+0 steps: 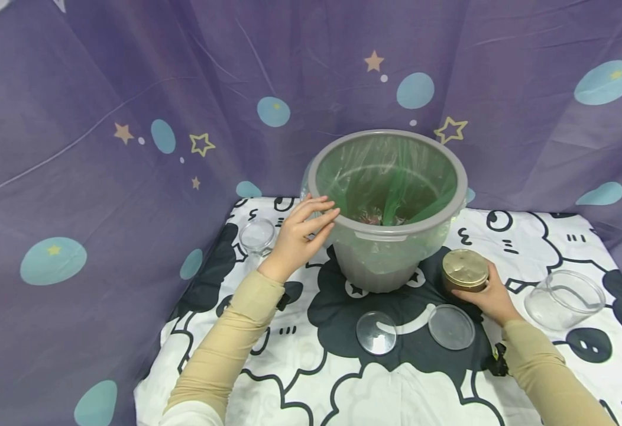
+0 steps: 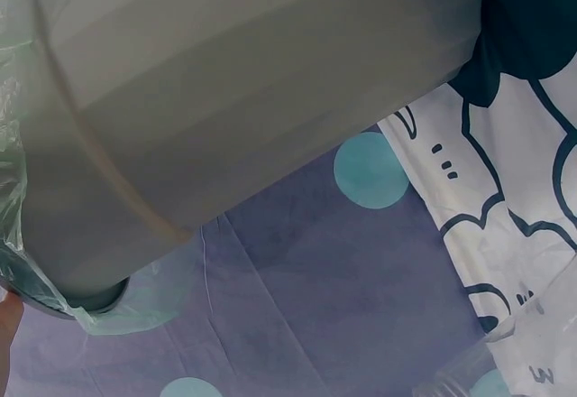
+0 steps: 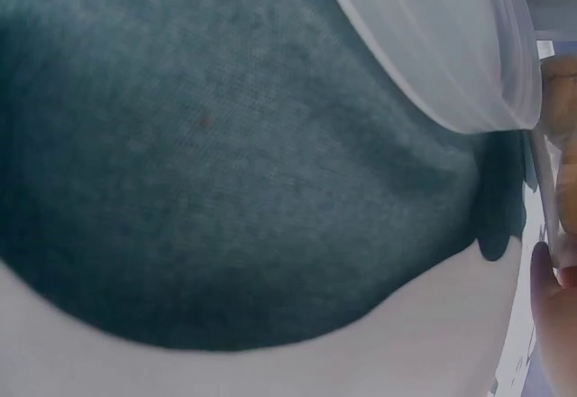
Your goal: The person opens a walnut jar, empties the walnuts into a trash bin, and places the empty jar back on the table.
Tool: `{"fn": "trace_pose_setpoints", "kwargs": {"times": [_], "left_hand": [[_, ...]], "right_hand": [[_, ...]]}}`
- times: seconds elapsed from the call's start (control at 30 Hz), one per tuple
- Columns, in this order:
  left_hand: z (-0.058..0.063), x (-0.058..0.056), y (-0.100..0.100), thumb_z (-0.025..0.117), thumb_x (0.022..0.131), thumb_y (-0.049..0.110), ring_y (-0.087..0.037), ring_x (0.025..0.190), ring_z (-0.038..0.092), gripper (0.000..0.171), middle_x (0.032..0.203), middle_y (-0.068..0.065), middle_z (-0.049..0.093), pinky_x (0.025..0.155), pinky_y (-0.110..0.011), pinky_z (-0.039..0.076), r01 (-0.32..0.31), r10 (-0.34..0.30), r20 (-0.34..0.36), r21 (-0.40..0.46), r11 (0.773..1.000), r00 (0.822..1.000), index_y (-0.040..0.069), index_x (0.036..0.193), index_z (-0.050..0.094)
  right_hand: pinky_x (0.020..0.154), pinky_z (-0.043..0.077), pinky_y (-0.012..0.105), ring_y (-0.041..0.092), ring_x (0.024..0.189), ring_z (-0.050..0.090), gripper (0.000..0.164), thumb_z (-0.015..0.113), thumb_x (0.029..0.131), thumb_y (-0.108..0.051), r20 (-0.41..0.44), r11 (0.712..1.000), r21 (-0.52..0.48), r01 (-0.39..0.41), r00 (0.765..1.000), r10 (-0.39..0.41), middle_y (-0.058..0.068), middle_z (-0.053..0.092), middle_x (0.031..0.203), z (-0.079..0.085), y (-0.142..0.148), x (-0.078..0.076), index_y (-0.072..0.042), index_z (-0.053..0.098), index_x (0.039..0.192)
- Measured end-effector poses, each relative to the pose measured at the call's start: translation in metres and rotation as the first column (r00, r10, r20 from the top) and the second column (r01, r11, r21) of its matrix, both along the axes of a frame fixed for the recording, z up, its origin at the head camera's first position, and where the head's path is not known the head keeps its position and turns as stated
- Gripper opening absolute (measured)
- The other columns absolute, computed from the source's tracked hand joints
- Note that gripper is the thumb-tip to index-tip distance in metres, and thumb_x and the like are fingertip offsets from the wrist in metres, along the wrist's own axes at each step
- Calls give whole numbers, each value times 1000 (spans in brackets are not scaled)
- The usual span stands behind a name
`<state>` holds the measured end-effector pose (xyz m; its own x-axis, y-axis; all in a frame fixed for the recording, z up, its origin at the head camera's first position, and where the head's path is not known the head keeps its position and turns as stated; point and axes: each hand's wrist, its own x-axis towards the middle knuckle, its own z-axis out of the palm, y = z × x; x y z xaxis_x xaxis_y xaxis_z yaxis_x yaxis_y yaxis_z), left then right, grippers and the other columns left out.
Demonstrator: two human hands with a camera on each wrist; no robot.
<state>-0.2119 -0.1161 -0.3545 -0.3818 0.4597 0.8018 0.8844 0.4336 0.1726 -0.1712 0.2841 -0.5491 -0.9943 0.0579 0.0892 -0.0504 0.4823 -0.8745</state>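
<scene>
My left hand (image 1: 305, 234) is at the near left rim of a grey trash bin (image 1: 372, 269), its fingers extended and touching the rim. A green translucent bag lines the bin and folds over its edge; something reddish lies at the bottom. To the right of the bin, my right hand (image 1: 494, 296) grips a jar (image 1: 464, 269) with a gold foil-like top, thumb at the near side. Brown rounded contents (image 3: 561, 99) show through its wall at the right edge of the right wrist view.
A clear round lid (image 1: 376, 333) and a frosted lid (image 1: 452, 327) lie on the patterned cloth in front of the bin. One clear jar (image 1: 563, 302) stands at the right, another clear container (image 1: 258, 235) at the back left. A purple curtain (image 1: 311, 53) hangs behind.
</scene>
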Motion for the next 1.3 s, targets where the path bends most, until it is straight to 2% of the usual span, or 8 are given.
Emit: {"fn": "trace_pose_setpoints", "kwargs": {"times": [0.07, 0.13, 0.27, 0.4, 0.5, 0.63, 0.73, 1.3], "left_hand": [[0, 0, 0, 69, 81, -4, -35, 113, 56, 26, 110, -18, 64, 113, -43, 32, 0, 0, -1, -1, 1000, 1000, -3, 107, 70], [0, 0, 0, 69, 81, -4, -35, 113, 56, 26, 110, -19, 64, 113, -44, 32, 1, -1, -1, -2, 1000, 1000, -3, 107, 70], [0, 0, 1, 69, 82, -4, -35, 114, 56, 26, 110, -19, 64, 112, -44, 33, 4, -4, 1, -10, 1000, 1000, -3, 108, 70], [1, 0, 1, 69, 82, -4, -35, 113, 57, 26, 110, -19, 64, 112, -44, 33, 4, -4, -2, -7, 1000, 1000, -3, 107, 70], [1, 0, 1, 69, 81, -4, -35, 113, 57, 26, 110, -19, 64, 112, -43, 33, 2, -2, -9, -3, 1000, 1000, -3, 107, 70], [2, 0, 0, 69, 82, -4, -35, 113, 57, 26, 110, -19, 64, 112, -43, 33, -2, 2, -9, -6, 1000, 1000, -2, 107, 70], [1, 0, 0, 69, 82, -3, -35, 113, 57, 26, 110, -19, 64, 113, -43, 32, -3, 2, -7, -10, 1000, 1000, -2, 108, 70], [5, 5, 0, 67, 84, -2, -35, 116, 55, 26, 112, -19, 63, 114, -42, 30, -13, 14, 28, -27, 1000, 1000, -2, 110, 69]], "right_hand": [[103, 31, 43, 41, 121, 36, 99, 83, 69, -11, -9, 1000, 13, 4, 1000, -4, 27, 36, 139, 1, -1, 0, -1, 21, 146], [103, 30, 51, 43, 121, 37, 100, 83, 68, -10, -24, 1000, 17, 1, 1000, 0, 29, 37, 138, 2, -1, 1, 1, 22, 146], [102, 31, 49, 42, 117, 39, 99, 85, 63, -7, -79, 999, 44, 1, 997, 2, 29, 41, 134, 4, -1, 1, 3, 27, 143], [101, 30, 23, 14, 114, 43, 94, 87, 56, -4, -205, 995, 102, -11, 978, 32, 25, 50, 126, 8, 0, 0, 4, 39, 136], [93, 30, 17, 4, 107, 42, 90, 89, 52, -5, -274, 987, 162, -15, 960, 60, 22, 54, 118, 12, 0, -3, 2, 46, 131], [92, 34, 42, 29, 105, 45, 91, 89, 49, -6, -301, 978, 206, -21, 950, 83, 23, 54, 115, 19, 0, -3, 1, 48, 129], [87, 33, 53, 39, 103, 45, 91, 88, 48, -5, -318, 973, 229, -21, 943, 95, 26, 54, 113, 24, 0, -1, 3, 47, 129], [84, 31, 52, 40, 104, 42, 95, 89, 42, -3, -402, 957, 290, 5, 908, 117, 24, 51, 113, 60, -7, 15, 1, 49, 128]]}}
